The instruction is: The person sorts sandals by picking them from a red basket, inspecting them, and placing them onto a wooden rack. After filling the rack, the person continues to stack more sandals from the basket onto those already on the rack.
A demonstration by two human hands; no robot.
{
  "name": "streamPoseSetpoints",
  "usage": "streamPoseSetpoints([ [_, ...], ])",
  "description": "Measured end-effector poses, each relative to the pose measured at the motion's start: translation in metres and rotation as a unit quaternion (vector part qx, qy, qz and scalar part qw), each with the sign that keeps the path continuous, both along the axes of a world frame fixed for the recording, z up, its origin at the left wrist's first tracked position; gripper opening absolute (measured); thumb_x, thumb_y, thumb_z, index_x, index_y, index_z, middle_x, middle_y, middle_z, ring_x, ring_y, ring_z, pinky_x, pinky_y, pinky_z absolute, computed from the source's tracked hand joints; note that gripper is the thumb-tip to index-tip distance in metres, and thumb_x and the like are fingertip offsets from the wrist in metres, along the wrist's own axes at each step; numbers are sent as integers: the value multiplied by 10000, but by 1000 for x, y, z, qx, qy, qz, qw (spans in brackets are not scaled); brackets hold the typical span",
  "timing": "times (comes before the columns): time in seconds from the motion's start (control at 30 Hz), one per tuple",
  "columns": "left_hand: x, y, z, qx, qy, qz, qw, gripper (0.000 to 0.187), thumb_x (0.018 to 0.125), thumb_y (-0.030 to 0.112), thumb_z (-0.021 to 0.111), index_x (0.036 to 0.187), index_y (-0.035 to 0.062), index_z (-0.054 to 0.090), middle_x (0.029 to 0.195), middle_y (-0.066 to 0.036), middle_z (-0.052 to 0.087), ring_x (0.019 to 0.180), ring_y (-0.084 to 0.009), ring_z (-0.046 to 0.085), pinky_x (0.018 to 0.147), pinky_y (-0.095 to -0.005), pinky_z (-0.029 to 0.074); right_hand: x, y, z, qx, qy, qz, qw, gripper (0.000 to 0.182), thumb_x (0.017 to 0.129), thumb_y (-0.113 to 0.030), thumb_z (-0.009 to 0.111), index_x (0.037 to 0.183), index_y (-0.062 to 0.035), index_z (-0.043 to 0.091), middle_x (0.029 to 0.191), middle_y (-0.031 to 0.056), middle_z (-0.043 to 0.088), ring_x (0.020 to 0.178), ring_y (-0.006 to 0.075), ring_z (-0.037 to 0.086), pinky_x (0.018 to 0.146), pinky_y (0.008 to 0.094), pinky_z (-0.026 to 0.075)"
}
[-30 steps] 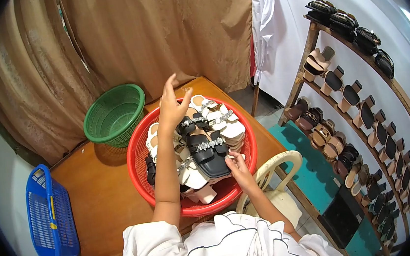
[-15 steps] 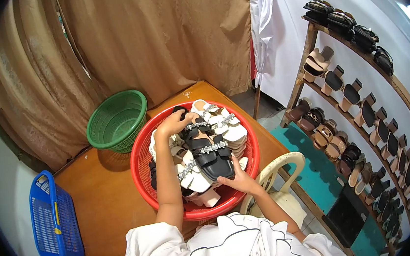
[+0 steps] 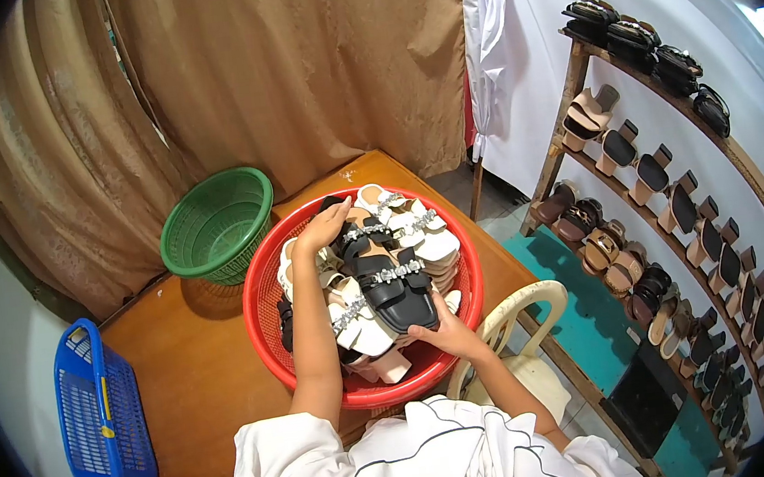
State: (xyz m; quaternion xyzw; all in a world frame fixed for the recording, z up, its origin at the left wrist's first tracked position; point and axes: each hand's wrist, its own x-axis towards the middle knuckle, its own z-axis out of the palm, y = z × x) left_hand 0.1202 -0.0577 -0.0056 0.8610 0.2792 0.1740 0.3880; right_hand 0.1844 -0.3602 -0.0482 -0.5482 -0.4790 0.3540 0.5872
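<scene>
A red plastic basket [image 3: 261, 335] is heaped with sandals, white and black, with jewelled straps. On top lies a black sandal [image 3: 404, 307] with a square toe and a sparkling strap, its toe pointing towards me. My right hand [image 3: 446, 332] grips the toe end, thumb on top and fingers around the side. At the far end of the pile my left hand [image 3: 321, 229] rests with fingers stretched out against black sandals; what its palm touches is hidden. White sandals [image 3: 436, 244] are stacked to the right, and another white sandal [image 3: 361, 334] lies near the front.
On the wooden table [image 3: 200, 403] stand a green basket [image 3: 221, 270] at the back and a blue basket [image 3: 110, 467] at left. A cream plastic chair [image 3: 544, 298] is close on the right. Beyond it, a rack [image 3: 577, 82] holds rows of sandals.
My left hand's fingers have straightened from a curled pose at the far end of the sandals. My right hand stays on the black sandal's toe, almost unmoved.
</scene>
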Motion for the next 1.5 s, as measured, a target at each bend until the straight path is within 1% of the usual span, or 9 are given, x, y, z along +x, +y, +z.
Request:
streamPoseSetpoints([
  [0.23,5,-12,8,80,33,27,996,473,849,384,487,1068,-34,526,1008,-127,590,921,-204,546,823,-283,405,0,1,-5,21,56,8,998,811,719,-271,704,1289,23,208,1210,134,402,1108,186,407,939,299,325],
  [0.37,6,-7,7,43,-86,-5,995,340,820,266,576,1015,-10,536,918,-76,592,851,-119,545,759,-246,426,-2,1,-8,28,67,5,997,829,689,-212,731,1294,19,213,1212,119,404,1109,175,408,946,295,321],
  [0.47,6,-5,7,23,-138,-21,990,432,785,315,606,1051,-12,517,918,-128,587,863,-185,553,760,-283,429,0,1,-7,29,49,6,998,830,678,-168,736,1297,13,213,1221,114,396,1114,171,403,952,294,316],
  [0.6,5,-27,31,-114,-253,-46,960,407,778,200,632,1093,-7,478,952,-104,548,862,-153,540,751,-262,443,-3,-2,-5,68,114,5,991,829,657,-91,739,1297,9,222,1238,104,381,1118,166,401,961,296,310],
  [0.77,21,-58,56,-137,-331,-67,931,450,781,178,629,1154,10,441,1039,-90,508,1010,-137,459,851,-263,390,-2,-16,1,100,169,-43,980,780,680,-24,703,1296,13,226,1240,90,386,1125,158,398,968,294,303],
  [1.03,89,-142,87,-231,-357,-115,898,545,792,198,611,1234,37,335,1135,-95,440,1056,-158,436,905,-277,343,35,-67,11,172,291,-118,934,721,708,40,639,1300,-10,229,1230,74,398,1118,162,416,961,301,321],
  [1.2,146,-213,89,-340,-366,-241,832,603,805,162,576,1287,25,241,1208,-101,417,1121,-163,401,938,-280,315,65,-98,19,268,258,-243,896,776,712,18,654,1322,-27,177,1245,79,383,1110,161,423,921,294,369],
  [1.4,176,-303,100,-394,-280,-407,775,678,813,253,567,1360,145,181,1190,-57,429,960,-101,443,740,-204,372,116,-158,65,346,141,-358,856,740,732,5,640,1318,-39,191,1210,85,427,1076,170,459,919,292,378],
  [1.5,184,-331,120,-362,-243,-504,746,618,854,212,492,1369,143,158,1363,-72,232,1163,-173,369,897,-338,363,141,-186,100,366,85,-412,830,715,750,21,607,1320,-55,182,1185,92,436,1038,203,495,818,344,485],
])
